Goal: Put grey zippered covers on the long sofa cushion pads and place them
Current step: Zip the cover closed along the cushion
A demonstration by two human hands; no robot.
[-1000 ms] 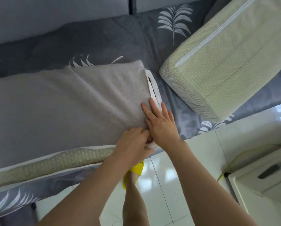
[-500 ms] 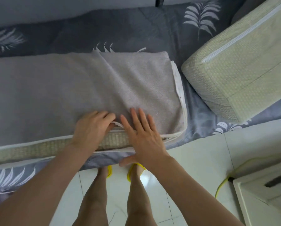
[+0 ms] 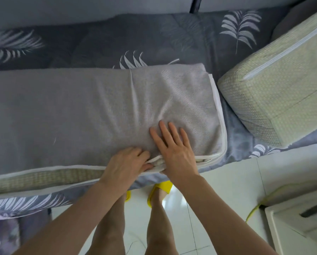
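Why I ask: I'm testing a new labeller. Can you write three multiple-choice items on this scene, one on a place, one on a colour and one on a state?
1. Where does the bare pale green woven cushion pad lie relative to the grey zippered cover?
A. On top of it
B. To its right, on the dark leaf-print sheet
C. Under it

2. What colour are the two slippers?
A. Red
B. Blue
C. Yellow

3. The cover's white zip along the front edge is:
A. Open left of the left hand
B. Closed all along the front
C. Torn out

Answers:
1 B: the pad sits beside the cover's right end, on the sheet.
2 C: both slippers are yellow against the white tiles.
3 A: the inner pad shows in the gap there.
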